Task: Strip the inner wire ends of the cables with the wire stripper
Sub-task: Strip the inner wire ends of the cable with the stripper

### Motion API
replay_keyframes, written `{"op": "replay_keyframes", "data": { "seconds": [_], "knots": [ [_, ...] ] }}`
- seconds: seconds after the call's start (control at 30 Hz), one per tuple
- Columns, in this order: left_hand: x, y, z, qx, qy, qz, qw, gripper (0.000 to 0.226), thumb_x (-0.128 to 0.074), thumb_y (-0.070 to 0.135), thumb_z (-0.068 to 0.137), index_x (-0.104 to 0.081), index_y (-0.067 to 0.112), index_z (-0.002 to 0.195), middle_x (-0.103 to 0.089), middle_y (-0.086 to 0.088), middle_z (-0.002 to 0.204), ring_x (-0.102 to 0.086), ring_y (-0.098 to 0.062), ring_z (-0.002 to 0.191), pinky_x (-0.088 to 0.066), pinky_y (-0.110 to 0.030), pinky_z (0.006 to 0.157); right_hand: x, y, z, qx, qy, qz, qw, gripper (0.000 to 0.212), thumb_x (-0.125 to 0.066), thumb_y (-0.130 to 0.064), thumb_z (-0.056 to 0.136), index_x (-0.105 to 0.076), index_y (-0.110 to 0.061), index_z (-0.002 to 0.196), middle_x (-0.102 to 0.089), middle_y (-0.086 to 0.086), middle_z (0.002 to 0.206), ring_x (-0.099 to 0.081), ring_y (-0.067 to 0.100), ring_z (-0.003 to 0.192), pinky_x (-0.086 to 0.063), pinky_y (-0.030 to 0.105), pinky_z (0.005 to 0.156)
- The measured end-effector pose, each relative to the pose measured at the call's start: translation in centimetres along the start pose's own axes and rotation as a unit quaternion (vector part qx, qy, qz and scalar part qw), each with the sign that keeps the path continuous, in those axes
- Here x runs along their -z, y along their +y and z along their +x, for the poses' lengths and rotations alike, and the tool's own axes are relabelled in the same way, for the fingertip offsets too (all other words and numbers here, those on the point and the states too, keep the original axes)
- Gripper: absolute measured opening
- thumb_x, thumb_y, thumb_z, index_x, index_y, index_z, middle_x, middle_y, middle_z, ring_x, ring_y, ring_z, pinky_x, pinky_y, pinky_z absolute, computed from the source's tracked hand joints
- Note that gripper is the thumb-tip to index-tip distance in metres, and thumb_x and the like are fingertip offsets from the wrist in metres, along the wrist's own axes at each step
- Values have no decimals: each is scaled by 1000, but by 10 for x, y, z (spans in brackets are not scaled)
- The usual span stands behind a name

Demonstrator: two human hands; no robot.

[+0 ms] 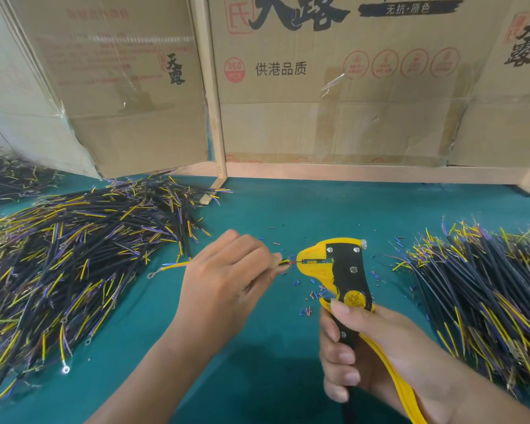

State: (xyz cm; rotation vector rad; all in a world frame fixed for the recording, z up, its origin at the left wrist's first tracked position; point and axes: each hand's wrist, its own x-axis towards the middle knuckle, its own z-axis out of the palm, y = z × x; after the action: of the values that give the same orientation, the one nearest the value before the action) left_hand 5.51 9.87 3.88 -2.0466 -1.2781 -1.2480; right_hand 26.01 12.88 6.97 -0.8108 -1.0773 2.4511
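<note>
L hand (227,280) pinches cable (178,265), tip hidden in wire stripper (334,267); R hand (371,350) grips handles.

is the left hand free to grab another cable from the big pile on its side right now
Probably not yet: the left hand pinches a cable fed into the wire stripper. The pile lies unobstructed beside it.

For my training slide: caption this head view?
Left hand feeds a cable into the yellow wire stripper gripped by the right hand, between two cable piles.
</note>
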Motion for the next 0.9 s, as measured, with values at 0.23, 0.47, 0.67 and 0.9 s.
{"op": "replay_keyframes", "data": {
  "seconds": [0.23, 0.47, 0.67, 0.9],
  "knots": [
    [-3, 0, -2, 35, 8, -60, 998, 20, -71, 23, 90, -71, 6, 79, -65, 2, 79, -58, -27, 68, -47, -40, 60, 24, 34, -9, 84, -2, -25, 996, 48, -78, -47, 74, -47, -11, 66, -27, 3, 54, -26, 14, 38, -32, 23, 44],
    [2, -8, 0, 113, 27, -84, 990, 18, -75, 26, 85, -70, 11, 77, -65, 6, 77, -58, -18, 70, -47, -28, 66, 30, 30, -9, 95, 14, -21, 995, 49, -79, -47, 75, -45, -12, 67, -26, 2, 54, -23, 13, 38, -30, 20, 42],
    [11, -25, 1, 247, 51, -104, 962, 15, -74, 36, 83, -65, 25, 77, -66, 14, 75, -56, -11, 66, -44, -20, 63, 39, 35, 3, 102, -6, 21, 995, 46, -83, -45, 77, -55, -9, 74, -35, 7, 61, -35, 21, 46, -40, 32, 50],
    [0, -9, -3, 270, -26, -132, 953, 36, -70, 55, 79, -57, 35, 105, -66, 13, 69, -51, -11, 54, -41, -14, 54, 50, 42, 21, 94, 0, 80, 992, 42, -88, -40, 68, -64, -8, 83, -48, 11, 72, -49, 28, 61, -51, 44, 66]
  ]
}}
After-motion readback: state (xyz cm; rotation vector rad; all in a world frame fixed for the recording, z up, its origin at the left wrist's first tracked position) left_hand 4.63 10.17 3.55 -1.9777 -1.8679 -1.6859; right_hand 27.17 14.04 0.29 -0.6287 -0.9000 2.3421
